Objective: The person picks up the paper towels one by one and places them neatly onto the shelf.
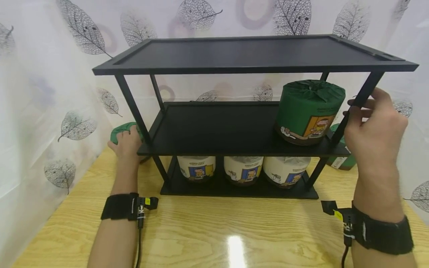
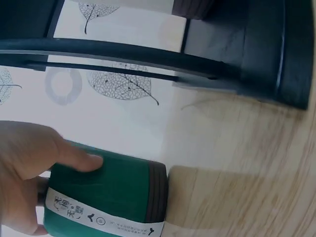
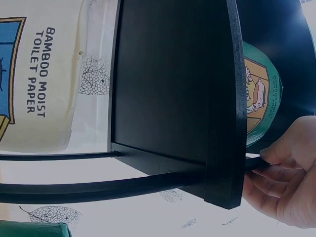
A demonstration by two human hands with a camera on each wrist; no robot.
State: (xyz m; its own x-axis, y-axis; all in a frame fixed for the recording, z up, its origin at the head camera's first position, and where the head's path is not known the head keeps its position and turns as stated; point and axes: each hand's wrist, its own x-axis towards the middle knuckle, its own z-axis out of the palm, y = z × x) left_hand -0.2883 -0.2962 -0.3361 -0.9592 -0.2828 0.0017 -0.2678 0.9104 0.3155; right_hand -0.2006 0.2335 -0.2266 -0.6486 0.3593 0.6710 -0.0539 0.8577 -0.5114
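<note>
At the far left, beside the black shelf rack (image 1: pixel 221 119), my left hand (image 1: pixel 126 143) grips a green-wrapped toilet paper roll (image 2: pixel 118 180). Its thumb lies along the wrapper, and the roll's brown-banded end is at the wooden table in the left wrist view. My right hand (image 1: pixel 377 128) holds the rack's right front post (image 1: pixel 365 91), fingers and thumb around it. Close to that hand, another green toilet paper roll (image 1: pixel 310 111) stands upright at the right end of the middle shelf.
Three cream toilet paper rolls (image 1: pixel 244 170) stand in a row on the bottom shelf. Behind the rack's right side, a further green roll (image 1: pixel 346 160) is on the table (image 1: pixel 201 230). A leaf-patterned curtain (image 1: pixel 77 93) hangs behind and along the sides.
</note>
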